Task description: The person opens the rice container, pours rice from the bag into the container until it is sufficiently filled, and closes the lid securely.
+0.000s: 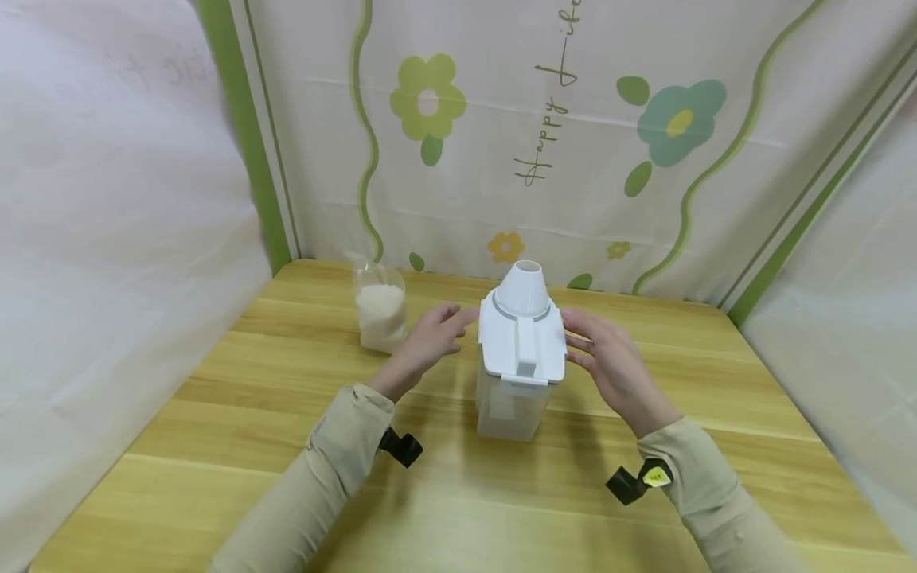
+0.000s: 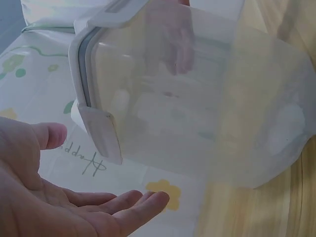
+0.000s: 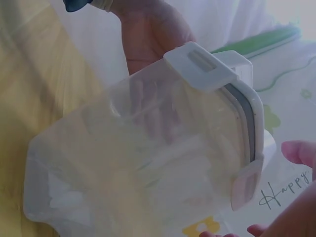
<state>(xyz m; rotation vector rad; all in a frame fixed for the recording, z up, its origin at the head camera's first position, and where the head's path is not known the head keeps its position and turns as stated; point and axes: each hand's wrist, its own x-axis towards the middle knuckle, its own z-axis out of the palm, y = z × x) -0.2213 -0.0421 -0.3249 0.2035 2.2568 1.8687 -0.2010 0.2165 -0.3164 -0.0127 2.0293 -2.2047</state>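
Head view is showing me a translucent container (image 1: pixel 507 410) standing upright on the table (image 1: pixel 430 493), its white lid (image 1: pixel 497 338) in place and a cone (image 1: pixel 521 293) rising from the far end. The left hand (image 1: pixel 430 338) is hovering just beside the lid's left edge, fingers loosely spread and holding nothing; the right hand (image 1: pixel 612 358) is hanging at the opposite edge, fingers relaxed, also holding nothing, though I am not telling for certain whether its fingertips are touching. Left wrist view is showing a gap between that palm and the side clip (image 2: pixel 101 133). As I am judging it, the step is bracketing the container from both sides, so I am favouring matched heights and even, light pressure, since the plastic might be flexing. I am also minding the clip, which a stray thumb could be popping loose, and the bag of white grains (image 1: pixel 381 314) standing near the left hand.
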